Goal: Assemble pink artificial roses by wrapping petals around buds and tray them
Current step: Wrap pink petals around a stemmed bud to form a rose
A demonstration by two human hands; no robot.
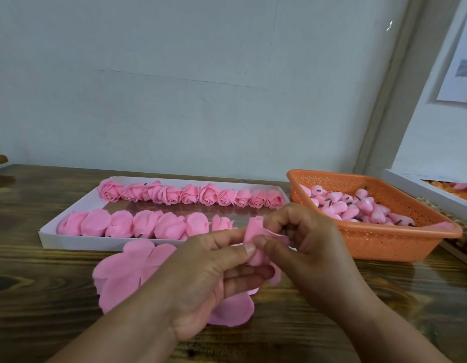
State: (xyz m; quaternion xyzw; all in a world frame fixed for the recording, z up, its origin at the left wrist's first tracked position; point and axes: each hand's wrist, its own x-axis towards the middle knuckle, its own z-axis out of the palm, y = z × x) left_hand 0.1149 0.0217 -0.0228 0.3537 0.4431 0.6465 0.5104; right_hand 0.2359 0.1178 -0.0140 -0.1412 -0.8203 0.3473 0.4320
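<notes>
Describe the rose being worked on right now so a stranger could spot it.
Start at the white tray of finished roses, then look just in front of its right end. The half-wrapped rose is pinched between both hands, off the table, unlike the trayed ones.

One camera is sitting on the person's head. It is looking forward and down at the desk (43, 271), very close to the two hands. It is also taking in the wall (201, 74) behind the desk. No other view is sharing the scene.
</notes>
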